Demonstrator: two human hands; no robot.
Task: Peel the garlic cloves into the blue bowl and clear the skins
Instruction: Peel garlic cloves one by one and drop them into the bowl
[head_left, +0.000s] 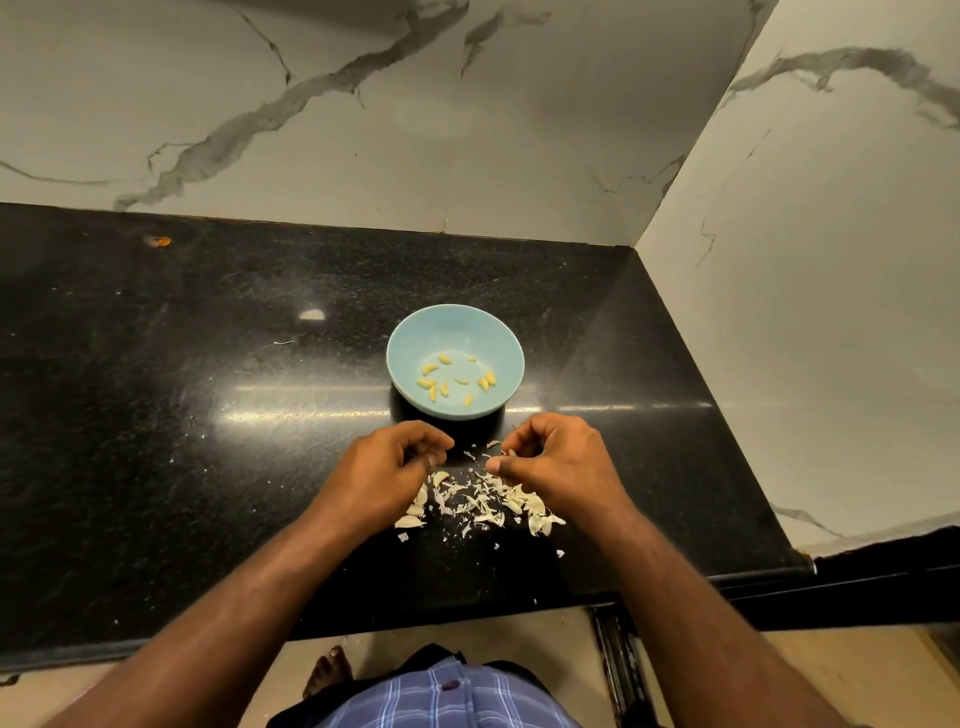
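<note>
**Status: both hands over the skins, near side of the bowl**

My left hand (392, 462) hovers just above the surface (182, 415), its fingers (434, 441) curled in toward the thumb. They look pinched together, but what they hold, if anything, is too small to tell. My right hand (556, 457) sits opposite, fingers curled likewise, thumb and forefinger closed at the tip; a small pale scrap shows at the fingertips, and I cannot tell whether it is a clove or skin. The two hands are near each other but apart.

Directly below and between the hands lie the skins (483, 501), a loose scatter of pale papery pieces on the black surface, with small flecks spread around the edges. A few fuller pale pieces (415, 512) lie at the left side of the pile, beside my left wrist; whether they are unpeeled cloves or husks I cannot tell.

Just beyond the hands stands the bowl (415, 332), upright, light blue. In its bottom lie about a dozen peeled cloves (457, 382), yellowish, spread out singly.

The surface runs back to a marbled wall (363, 104) and a side wall on the right. An orange speck (161, 241) lies far left near the back wall.
</note>
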